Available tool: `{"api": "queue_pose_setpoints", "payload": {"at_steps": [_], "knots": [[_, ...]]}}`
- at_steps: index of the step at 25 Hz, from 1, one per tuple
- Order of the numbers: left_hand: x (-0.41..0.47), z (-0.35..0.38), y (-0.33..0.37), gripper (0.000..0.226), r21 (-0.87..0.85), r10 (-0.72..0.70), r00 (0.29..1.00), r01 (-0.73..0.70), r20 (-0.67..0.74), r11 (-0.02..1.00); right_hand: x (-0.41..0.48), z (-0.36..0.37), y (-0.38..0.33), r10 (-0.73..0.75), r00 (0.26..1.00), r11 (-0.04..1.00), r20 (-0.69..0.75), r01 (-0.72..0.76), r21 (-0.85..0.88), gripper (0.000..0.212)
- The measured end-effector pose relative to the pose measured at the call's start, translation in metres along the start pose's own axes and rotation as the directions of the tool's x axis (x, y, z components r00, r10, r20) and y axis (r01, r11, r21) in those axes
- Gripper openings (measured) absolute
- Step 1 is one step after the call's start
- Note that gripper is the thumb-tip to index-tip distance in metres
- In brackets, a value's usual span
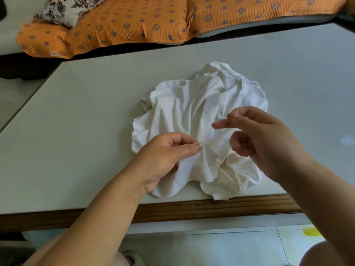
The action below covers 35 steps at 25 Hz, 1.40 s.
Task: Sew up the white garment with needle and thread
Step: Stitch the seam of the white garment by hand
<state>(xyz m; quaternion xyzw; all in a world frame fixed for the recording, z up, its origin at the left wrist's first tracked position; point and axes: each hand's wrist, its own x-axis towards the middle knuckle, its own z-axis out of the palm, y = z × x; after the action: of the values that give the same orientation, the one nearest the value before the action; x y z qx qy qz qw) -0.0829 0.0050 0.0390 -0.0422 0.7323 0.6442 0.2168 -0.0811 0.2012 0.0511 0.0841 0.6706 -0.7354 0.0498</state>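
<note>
Garment (192,104) white, crumpled; left hand (163,156) pinches fold.

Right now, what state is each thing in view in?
white garment: crumpled on the table, reaching its near edge.
left hand: pinches a garment fold.
right hand: raised over the garment, fingertips pinched together; what they hold is too blurred to tell.
orange cover: lies spread behind the table.

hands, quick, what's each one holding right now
Left hand: pinches a fold of the white garment.
Right hand: fingertips pinched together, apparently on the needle; too blurred to be sure.
</note>
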Motion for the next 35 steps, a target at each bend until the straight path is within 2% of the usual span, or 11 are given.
{"api": "queue_pose_setpoints", "payload": {"at_steps": [3,6,8,12,15,18,20,23,26,31,35], "knots": [[0.001,-0.003,-0.001,0.003,0.0,0.012,1.0,-0.012,0.017,1.0,0.005,-0.007,-0.006,0.113,0.993,0.929,0.019,-0.113,0.354,0.013],[0.0,-0.005,0.0,0.004,-0.009,0.026,0.999,-0.026,0.033,1.0,0.008,-0.008,-0.005,0.118,0.993,0.881,-0.005,-0.103,0.463,0.015],[-0.001,-0.007,0.001,0.009,-0.009,0.038,0.998,-0.038,0.05,0.999,0.011,-0.009,-0.002,0.069,0.995,0.911,-0.067,-0.035,0.412,0.014],[-0.003,-0.008,0.003,0.012,0.014,0.058,0.997,-0.059,0.045,0.998,0.017,-0.013,0.003,-0.054,0.964,0.989,-0.259,0.087,0.118,0.012],[-0.003,-0.009,0.002,0.013,0.034,0.07,0.997,-0.071,0.038,0.997,0.015,-0.014,0.002,-0.123,0.945,0.992,-0.302,0.129,-0.001,0.012],[-0.004,-0.009,0.003,0.002,0.057,0.082,0.996,-0.084,0.034,0.995,0.001,-0.009,-0.007,-0.13,0.979,0.991,-0.156,0.125,-0.04,0.012],[-0.005,-0.009,0.003,0.012,0.065,0.103,0.994,-0.104,0.026,0.992,-0.014,-0.002,-0.008,-0.087,0.996,0.994,0.034,0.09,-0.069,0.012],[-0.005,-0.009,0.004,0.02,0.072,0.127,0.992,-0.128,0.02,0.989,-0.028,0.011,0.0,0.039,0.963,0.991,0.265,-0.003,-0.133,0.011],[-0.005,-0.008,0.004,0.024,0.087,0.129,0.991,-0.131,0.032,0.988,-0.028,0.015,0.008,0.101,0.945,0.979,0.311,-0.038,-0.201,0.016],[-0.004,-0.009,0.004,0.011,0.076,0.116,0.993,-0.119,0.036,0.99,-0.026,0.016,0.01,0.124,0.941,0.971,0.313,-0.05,-0.236,0.017],[-0.004,-0.011,0.004,0.023,0.067,0.104,0.994,-0.105,0.021,0.992,-0.027,0.016,0.009,0.122,0.939,0.97,0.321,-0.045,-0.237,0.013]]}}
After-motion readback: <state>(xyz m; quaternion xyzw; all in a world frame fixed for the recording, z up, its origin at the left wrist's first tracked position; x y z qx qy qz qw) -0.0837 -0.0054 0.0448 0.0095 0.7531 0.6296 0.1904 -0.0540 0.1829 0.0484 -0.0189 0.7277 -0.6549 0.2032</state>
